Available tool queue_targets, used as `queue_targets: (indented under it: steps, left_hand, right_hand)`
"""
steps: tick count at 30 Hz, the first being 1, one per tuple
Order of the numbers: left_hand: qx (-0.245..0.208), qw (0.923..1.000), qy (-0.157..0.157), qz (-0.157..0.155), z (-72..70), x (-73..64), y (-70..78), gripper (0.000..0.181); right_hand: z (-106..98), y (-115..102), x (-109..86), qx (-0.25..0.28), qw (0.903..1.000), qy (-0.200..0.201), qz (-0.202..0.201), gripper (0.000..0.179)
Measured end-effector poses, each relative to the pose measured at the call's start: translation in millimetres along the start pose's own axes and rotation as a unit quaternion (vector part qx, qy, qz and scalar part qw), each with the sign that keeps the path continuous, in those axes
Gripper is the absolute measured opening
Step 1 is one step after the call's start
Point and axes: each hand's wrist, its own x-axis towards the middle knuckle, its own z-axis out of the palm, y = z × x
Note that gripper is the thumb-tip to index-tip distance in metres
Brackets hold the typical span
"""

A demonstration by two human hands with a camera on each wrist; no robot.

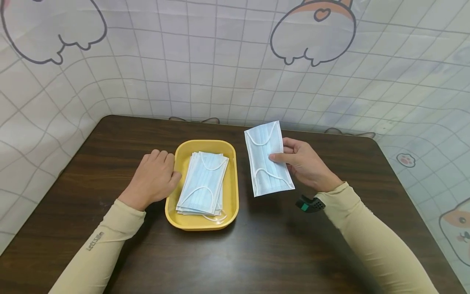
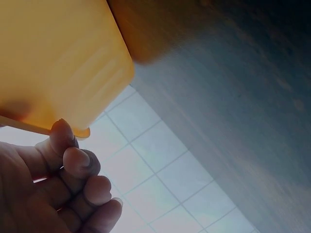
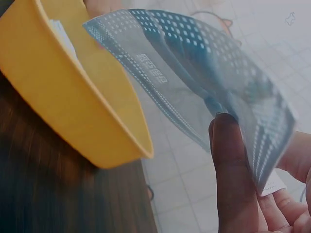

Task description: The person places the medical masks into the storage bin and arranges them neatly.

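My right hand pinches a pale blue face mask upright above the table, thumb in front and fingers behind. The right wrist view shows this mask bowed, with the thumb against it. White ear loops hang across its face. To its left stands a yellow tray holding a loose stack of similar masks. My left hand grips the tray's left rim, its thumb over the edge. In the left wrist view the curled fingers lie beneath the tray rim; the thumb is partly hidden.
The dark brown wooden table carries the tray. A white gridded cloth with cartoon animals hangs behind the table and along its sides. A black band sits on the right wrist.
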Motion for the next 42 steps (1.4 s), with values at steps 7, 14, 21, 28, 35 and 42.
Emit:
queue_targets:
  steps: [7,14,21,28,35,42]
  left_hand:
    - [-0.001,1.0000,-0.008,-0.003,0.2,2.6,3.1,0.022]
    - [-0.003,0.9998,-0.017,-0.006,0.8,4.5,7.1,0.022]
    - [0.000,0.9998,-0.018,-0.006,1.1,6.7,9.6,0.023]
    - [-0.002,0.9996,-0.025,-0.009,1.1,8.1,11.5,0.023]
    - [-0.005,0.9998,-0.017,-0.007,1.6,8.8,11.2,0.023]
    - [-0.002,0.9998,-0.018,-0.008,1.3,8.4,11.4,0.023]
  right_hand:
    - [16.5,-3.3,2.2,0.012,0.9998,-0.011,-0.006,0.051]
    - [33.1,-8.1,5.1,0.028,0.9993,-0.022,-0.015,0.048]
    - [52.3,-4.9,11.7,0.029,0.9986,-0.043,-0.011,0.052]
    - [75.4,0.4,21.4,0.019,0.9982,-0.057,-0.002,0.052]
    - [90.1,2.9,28.2,0.001,0.9982,-0.060,0.007,0.052]
    - [103.5,3.4,35.6,-0.013,0.9970,-0.071,0.028,0.054]
